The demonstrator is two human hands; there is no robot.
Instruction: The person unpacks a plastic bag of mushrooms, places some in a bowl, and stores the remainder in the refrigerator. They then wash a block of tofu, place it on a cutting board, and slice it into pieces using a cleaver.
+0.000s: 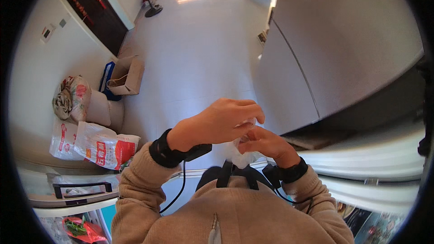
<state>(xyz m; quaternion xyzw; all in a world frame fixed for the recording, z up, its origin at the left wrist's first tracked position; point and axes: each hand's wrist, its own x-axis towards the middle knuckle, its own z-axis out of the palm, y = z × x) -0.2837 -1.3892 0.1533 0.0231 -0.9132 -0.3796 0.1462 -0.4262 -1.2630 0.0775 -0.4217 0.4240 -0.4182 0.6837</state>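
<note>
In front of my waist, both hands meet around a crumpled thin clear plastic bag (243, 160). My left hand (217, 122) is above and to the left, its fingers curled over the bag's upper part. Just below it, my right hand (269, 145) pinches the gathered plastic between thumb and fingers. The bag's lower part hangs down towards my lap. It looks whitish, and I cannot tell whether anything is inside. A black wrist strap (166, 150) with a cabled box is on my left wrist, and a similar strap (298, 173) is on the right.
A grey cabinet-like panel (325, 47) rises close on the right. Printed white sacks (105, 145), a cardboard box (127, 78) and a floral bundle (79, 91) line the left wall. A pedestal fan (149, 0) stands farther off. At lower left lies a red bag (90, 232) with green vegetables.
</note>
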